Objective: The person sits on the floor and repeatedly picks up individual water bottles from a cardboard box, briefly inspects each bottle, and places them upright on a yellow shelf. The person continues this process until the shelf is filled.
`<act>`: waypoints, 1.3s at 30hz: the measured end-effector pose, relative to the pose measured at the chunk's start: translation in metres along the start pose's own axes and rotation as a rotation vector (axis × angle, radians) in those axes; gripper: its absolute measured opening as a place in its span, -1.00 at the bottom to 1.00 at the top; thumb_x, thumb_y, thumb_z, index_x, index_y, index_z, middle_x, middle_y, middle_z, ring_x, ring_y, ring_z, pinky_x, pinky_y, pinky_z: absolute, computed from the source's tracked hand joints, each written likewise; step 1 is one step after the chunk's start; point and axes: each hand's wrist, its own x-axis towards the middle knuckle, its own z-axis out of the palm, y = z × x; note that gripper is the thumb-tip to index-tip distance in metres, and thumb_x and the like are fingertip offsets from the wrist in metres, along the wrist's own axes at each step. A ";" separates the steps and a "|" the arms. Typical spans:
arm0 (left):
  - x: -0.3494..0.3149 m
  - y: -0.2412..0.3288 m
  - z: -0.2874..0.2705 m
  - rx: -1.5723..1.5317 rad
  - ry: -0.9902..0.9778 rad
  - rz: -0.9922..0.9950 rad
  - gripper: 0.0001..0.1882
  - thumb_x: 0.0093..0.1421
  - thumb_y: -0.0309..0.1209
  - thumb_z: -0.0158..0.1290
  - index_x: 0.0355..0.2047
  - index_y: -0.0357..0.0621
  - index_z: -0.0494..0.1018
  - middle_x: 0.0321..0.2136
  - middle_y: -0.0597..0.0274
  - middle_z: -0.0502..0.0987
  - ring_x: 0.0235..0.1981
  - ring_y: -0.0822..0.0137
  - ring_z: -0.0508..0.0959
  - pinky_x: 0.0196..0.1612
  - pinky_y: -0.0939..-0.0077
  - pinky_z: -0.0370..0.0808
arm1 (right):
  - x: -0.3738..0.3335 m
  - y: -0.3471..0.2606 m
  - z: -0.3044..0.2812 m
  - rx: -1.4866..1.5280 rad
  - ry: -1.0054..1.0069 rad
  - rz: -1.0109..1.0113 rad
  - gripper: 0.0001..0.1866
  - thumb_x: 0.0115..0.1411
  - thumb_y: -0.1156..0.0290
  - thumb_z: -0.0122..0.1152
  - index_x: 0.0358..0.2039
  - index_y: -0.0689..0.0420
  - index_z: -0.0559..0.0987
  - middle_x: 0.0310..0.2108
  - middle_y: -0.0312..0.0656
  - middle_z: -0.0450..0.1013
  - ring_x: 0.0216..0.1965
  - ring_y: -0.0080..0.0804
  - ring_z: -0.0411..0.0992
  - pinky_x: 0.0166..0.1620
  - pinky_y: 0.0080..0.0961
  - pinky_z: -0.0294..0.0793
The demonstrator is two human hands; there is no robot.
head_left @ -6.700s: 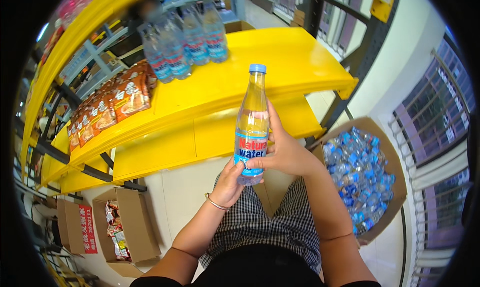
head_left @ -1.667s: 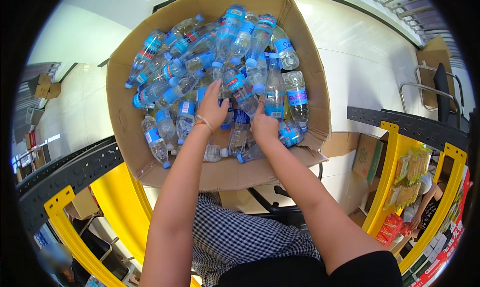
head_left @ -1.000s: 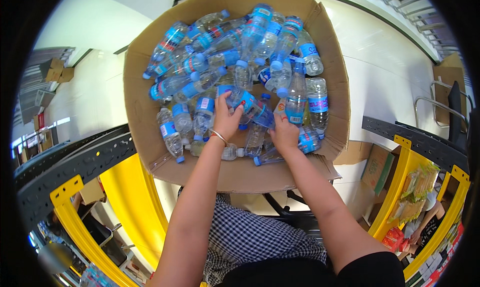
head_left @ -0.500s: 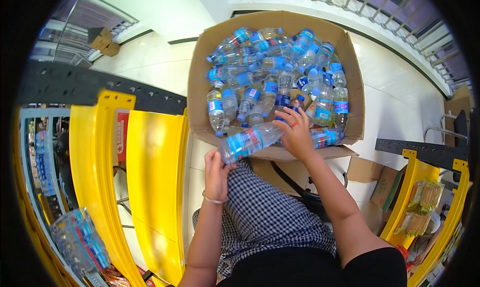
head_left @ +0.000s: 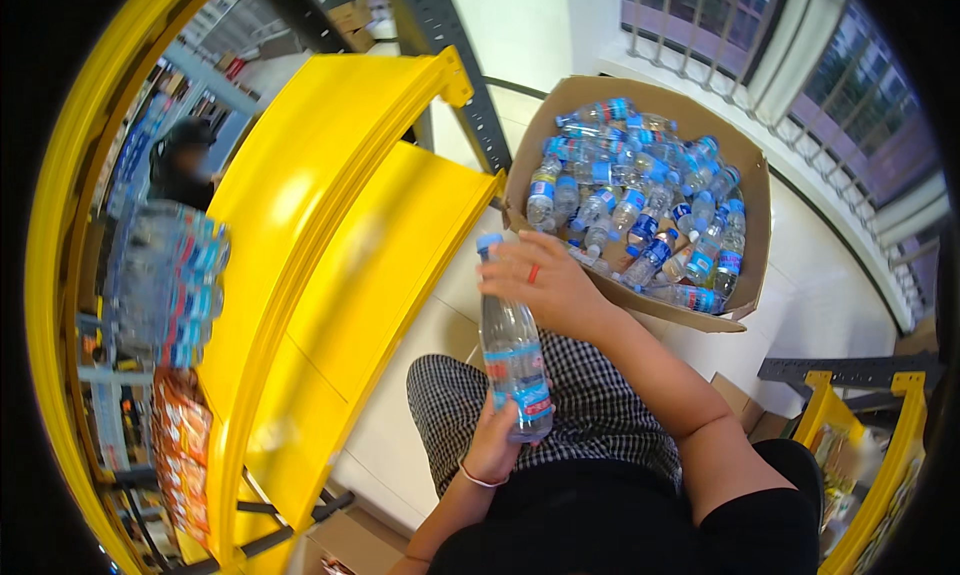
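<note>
A clear plastic bottle (head_left: 511, 340) with a blue cap and a blue-and-red label stands nearly upright above my lap. My left hand (head_left: 494, 441) is closed round its lower end, thumb over the label. Higher up, my right hand (head_left: 548, 283) curls its fingers round the neck just below the cap; a red ring shows on one finger. Whether any liquid is inside, I cannot tell. Beyond my right hand, an open cardboard box (head_left: 757, 200) holds many similar bottles (head_left: 630, 205) lying jumbled together.
Yellow shelves (head_left: 390, 225) on a black post rise close on my left. There, a wrapped pack of bottles (head_left: 165, 285) sits above orange packets (head_left: 183, 465). A person (head_left: 182, 165) in dark clothes is past them. Barred windows (head_left: 700, 35) line the far right; another yellow rack (head_left: 818, 405) stands at right.
The bottle has come away from the box's near edge toward my body and turned from lying slanted to nearly upright. My view has swung left, showing more of the yellow shelves.
</note>
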 end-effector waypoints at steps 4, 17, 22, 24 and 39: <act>-0.020 0.008 -0.014 -0.164 -0.089 0.151 -0.21 0.15 0.14 -0.05 0.15 -0.24 0.11 -0.02 0.01 0.40 -0.21 0.26 0.54 -0.53 0.59 0.45 | 0.024 -0.022 0.029 0.480 0.308 0.352 -0.64 0.17 0.45 0.08 0.01 0.14 0.38 -0.04 -0.12 0.40 -0.02 -0.20 0.36 0.05 -0.35 0.31; -0.056 0.012 -0.011 -0.266 -0.116 0.235 -0.11 -0.01 0.26 0.01 0.02 -0.35 0.24 -0.15 0.01 0.41 -0.33 0.29 0.53 -0.58 0.61 0.45 | 0.052 -0.097 0.079 2.519 -0.081 0.698 -0.33 0.29 -0.16 -0.35 0.04 0.20 0.36 -0.31 -0.02 0.51 -0.30 -0.10 0.53 -0.25 -0.21 0.56; -0.050 0.012 -0.008 -0.283 -0.168 0.237 -0.08 -0.03 0.29 0.00 0.00 -0.37 0.25 -0.17 -0.01 0.43 -0.36 0.31 0.53 -0.65 0.62 0.45 | 0.053 -0.094 0.069 2.431 -0.054 0.679 -0.35 0.29 -0.15 -0.36 -0.03 0.19 0.40 -0.41 -0.09 0.49 -0.35 -0.17 0.53 -0.25 -0.28 0.57; -0.050 0.015 -0.001 -0.265 -0.144 0.233 -0.08 -0.03 0.30 0.00 -0.01 -0.38 0.26 -0.19 -0.01 0.43 -0.38 0.31 0.53 -0.65 0.62 0.45 | 0.050 -0.092 0.068 2.406 -0.040 0.658 -0.37 0.29 -0.15 -0.35 -0.07 0.18 0.42 -0.44 -0.11 0.48 -0.37 -0.19 0.52 -0.26 -0.30 0.56; -0.041 0.007 -0.014 -0.302 -0.258 0.195 -0.08 0.02 0.30 -0.06 0.08 -0.31 0.18 -0.10 0.00 0.38 -0.26 0.26 0.53 -0.55 0.57 0.51 | 0.054 -0.090 0.058 2.255 -0.061 0.890 -0.48 0.28 -0.10 -0.20 -0.29 0.12 0.47 -0.49 -0.15 0.48 -0.45 -0.23 0.50 -0.32 -0.36 0.53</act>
